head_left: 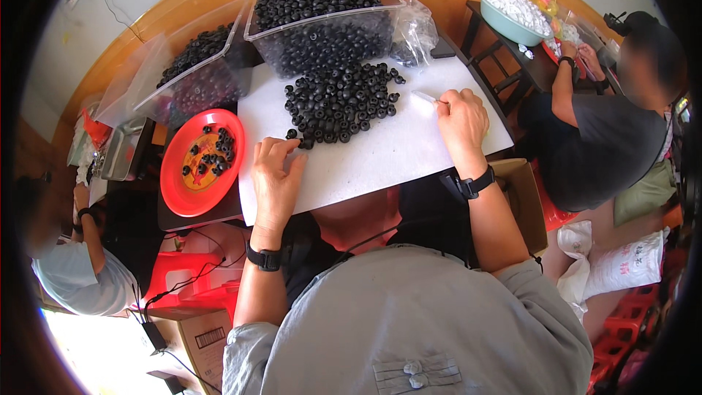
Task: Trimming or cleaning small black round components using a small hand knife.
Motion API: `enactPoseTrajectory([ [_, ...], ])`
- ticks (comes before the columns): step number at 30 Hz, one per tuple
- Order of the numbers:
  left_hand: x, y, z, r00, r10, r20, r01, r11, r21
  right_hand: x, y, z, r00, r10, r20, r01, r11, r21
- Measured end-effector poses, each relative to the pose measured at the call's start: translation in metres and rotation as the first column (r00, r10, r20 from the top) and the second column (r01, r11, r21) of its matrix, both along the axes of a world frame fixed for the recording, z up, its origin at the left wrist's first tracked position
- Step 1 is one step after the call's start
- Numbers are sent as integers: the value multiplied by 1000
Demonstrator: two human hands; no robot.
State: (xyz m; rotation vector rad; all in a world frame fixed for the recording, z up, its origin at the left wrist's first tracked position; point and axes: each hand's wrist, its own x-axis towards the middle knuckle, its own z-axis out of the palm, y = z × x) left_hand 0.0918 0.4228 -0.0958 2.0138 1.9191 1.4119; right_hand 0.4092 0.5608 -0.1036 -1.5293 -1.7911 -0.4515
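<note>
A heap of small black round pieces with holes (340, 102) lies on a white board (373, 157) in front of me. My left hand (276, 175) is at the heap's near left edge, thumb apart from the fingers, fingertips beside a few black pieces. Between the fingers of my right hand (465, 123), right of the heap, is a small pale flat tool (424, 98), its tip pointing left. Its exact kind does not show. Left of the board, a red oval plate (175, 194) holds several of the same black pieces.
Behind the heap stands a clear bin (325, 40) full of black pieces, with another clear bin (194, 69) to its left. A clear plastic bag (415, 33) sits at the back right. One person (607, 117) works at right, another (91, 263) at left.
</note>
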Motion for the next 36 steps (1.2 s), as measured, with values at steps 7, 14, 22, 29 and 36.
enactPoseTrajectory([
  [7,-5,36,5,999,-1,-39,0,1000,-23,-9,33,3,997,79,-21,-80,995,-61],
  [14,-10,62,4,1000,12,-2,-12,994,-113,-23,58,0,992,117,-51,-121,991,-64],
  [22,-13,71,5,999,9,-31,-12,996,-92,-21,70,-9,992,110,-59,-113,993,-34],
  [29,-8,73,12,999,6,-46,-8,998,-56,-12,42,34,979,203,18,-202,979,-35],
  [36,9,68,38,1000,-3,-28,1,997,-80,59,99,117,978,201,50,-173,925,-338],
])
